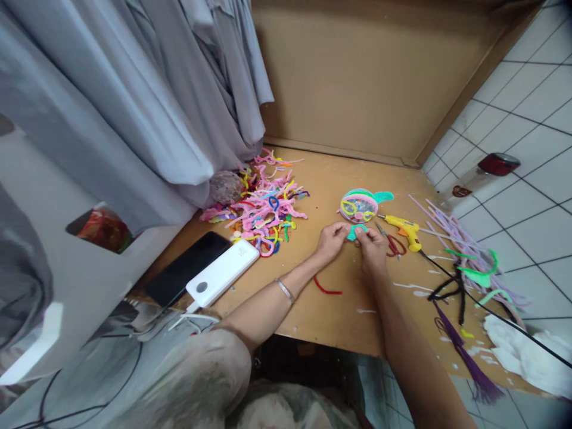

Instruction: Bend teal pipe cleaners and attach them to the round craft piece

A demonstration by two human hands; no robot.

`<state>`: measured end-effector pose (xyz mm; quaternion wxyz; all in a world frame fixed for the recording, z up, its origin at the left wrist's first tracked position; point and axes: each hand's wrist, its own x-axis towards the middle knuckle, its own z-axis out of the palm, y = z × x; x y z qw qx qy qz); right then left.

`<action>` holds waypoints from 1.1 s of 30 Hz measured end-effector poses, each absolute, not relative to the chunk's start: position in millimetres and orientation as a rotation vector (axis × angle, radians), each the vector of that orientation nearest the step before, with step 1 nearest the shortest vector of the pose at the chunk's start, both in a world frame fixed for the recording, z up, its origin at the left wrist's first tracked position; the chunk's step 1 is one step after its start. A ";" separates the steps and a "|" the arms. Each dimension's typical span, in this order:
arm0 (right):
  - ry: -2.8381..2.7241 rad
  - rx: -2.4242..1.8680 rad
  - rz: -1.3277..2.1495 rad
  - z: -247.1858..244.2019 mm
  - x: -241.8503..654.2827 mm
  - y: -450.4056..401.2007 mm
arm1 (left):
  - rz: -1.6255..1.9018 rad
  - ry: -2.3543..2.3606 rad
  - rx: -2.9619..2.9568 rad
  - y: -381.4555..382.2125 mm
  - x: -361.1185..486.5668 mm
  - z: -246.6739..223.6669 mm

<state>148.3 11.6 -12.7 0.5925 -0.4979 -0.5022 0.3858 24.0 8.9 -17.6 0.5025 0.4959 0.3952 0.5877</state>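
A small teal-green piece of pipe cleaner point(356, 229), bent into a loop, is pinched between the fingertips of both hands. My left hand point(333, 240) grips its left side and my right hand point(372, 243) its right side. Just beyond them stands a round pipe-cleaner craft point(358, 206) in pink, green and yellow, with a green strip sticking out to the right. Red-handled scissors point(395, 245) lie beside my right hand, partly hidden by it. Right of the craft is a yellow glue gun point(406, 231). Nearer me, a short red pipe cleaner point(328, 291) lies on the table.
A heap of colourful pipe cleaners point(272, 205) covers the left back, below hanging grey cloth point(179, 107). A black phone point(187, 267) and white power bank point(223, 273) lie front left. Lilac pipe cleaners point(456, 232), a purple tassel point(467, 360) and white tissue point(521, 351) occupy the right.
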 end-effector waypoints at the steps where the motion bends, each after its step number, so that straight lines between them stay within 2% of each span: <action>1: -1.148 -1.151 0.931 -12.5 148.0 12.0 | 1.431 0.954 1.197 9.1 24.2 -17.2; 6: -1.078 -1.085 1.007 -11.7 143.4 10.5 | 1.495 0.978 1.132 4.6 29.0 -13.5; 10: -1.041 -1.069 0.969 -10.6 144.2 9.2 | 1.598 1.108 1.218 -9.4 16.8 7.1; 14: -0.985 -1.045 0.902 -9.2 146.3 10.7 | 1.666 1.382 1.652 -11.9 -43.9 49.0; 16: -0.979 -1.033 0.888 -8.3 146.0 11.1 | 1.657 1.661 1.799 -4.4 -81.9 67.2; 18: -0.981 -1.028 0.895 -7.1 144.7 10.7 | 1.448 2.052 1.808 3.4 -109.1 76.1; 20: -0.973 -1.029 0.916 -5.6 143.2 9.7 | 0.930 2.379 1.749 5.9 -117.9 74.5; 23: -0.927 -1.035 0.954 -4.2 141.6 8.9 | 0.182 2.423 1.670 -2.5 -103.1 59.5; 26: -0.884 -1.039 0.986 -3.7 141.1 9.2 | 0.009 2.437 1.673 -15.9 -82.8 43.8; 33: -0.825 -1.023 1.028 -0.9 137.1 7.2 | 0.058 2.533 1.770 -25.7 -75.9 20.8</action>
